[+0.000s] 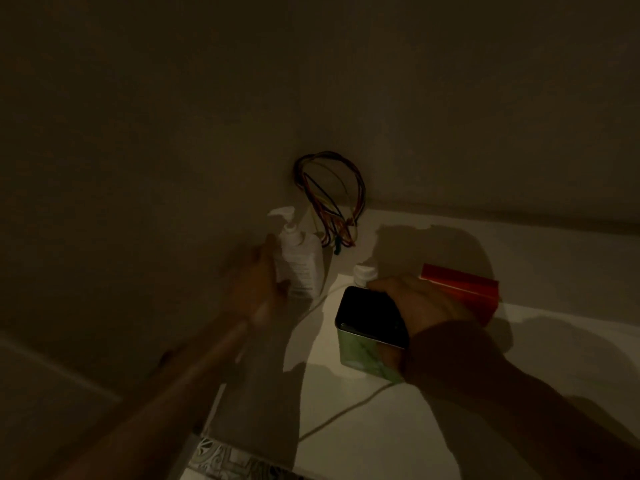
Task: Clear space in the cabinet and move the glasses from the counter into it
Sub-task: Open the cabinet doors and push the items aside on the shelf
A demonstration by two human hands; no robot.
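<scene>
The scene is dim. On a white shelf (450, 427) stands a green tin with a black lid (369, 327); my right hand (419, 306) grips it from the right side and top. My left hand (263, 275), blurred, is wrapped around a white pump bottle (298, 258) that stands against the left wall. No glasses are in view.
A small white-capped bottle (364, 273) stands just behind the tin. A red box (464, 289) lies to the right of my right hand. A bundle of coloured wires (332, 199) hangs in the back corner. A thin white cable (346, 410) runs across the shelf.
</scene>
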